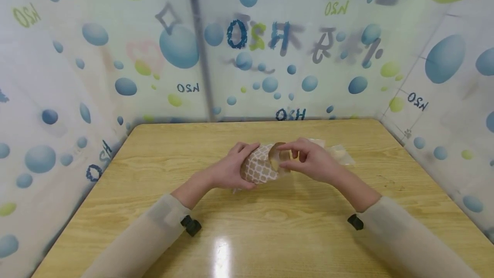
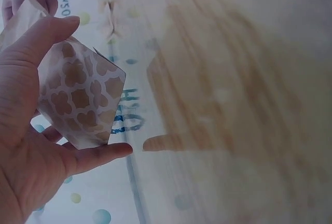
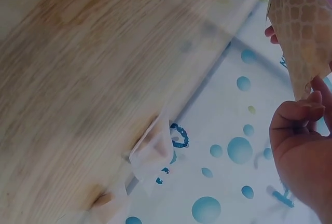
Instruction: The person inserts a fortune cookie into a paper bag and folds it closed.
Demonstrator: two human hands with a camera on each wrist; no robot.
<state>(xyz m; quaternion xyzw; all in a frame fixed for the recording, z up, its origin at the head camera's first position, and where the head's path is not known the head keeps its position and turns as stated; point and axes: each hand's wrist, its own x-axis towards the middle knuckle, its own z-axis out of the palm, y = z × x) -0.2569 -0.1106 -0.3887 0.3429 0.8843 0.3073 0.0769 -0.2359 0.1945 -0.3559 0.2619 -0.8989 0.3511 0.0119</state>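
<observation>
A brown paper bag (image 1: pixel 259 167) with a white lattice pattern is held up over the middle of the table, lying sideways. My left hand (image 1: pixel 231 170) grips its closed end, the thumb along one side and the fingers round the other. In the left wrist view the bag's folded bottom (image 2: pixel 78 89) shows between thumb and fingers. At the bag's open mouth, my right hand (image 1: pixel 313 161) pinches the paper rim between thumb and forefinger. The right wrist view shows the curled fingers (image 3: pixel 303 112) at the rim. What is inside the bag cannot be made out.
Behind my right hand, clear plastic packets (image 1: pixel 341 154) with pale contents lie on the wooden table (image 1: pixel 154 149). A printed curtain (image 1: pixel 247 76) with blue and green dots stands along the back and both sides. Small black devices (image 1: pixel 355 222) sit at the sleeve cuffs.
</observation>
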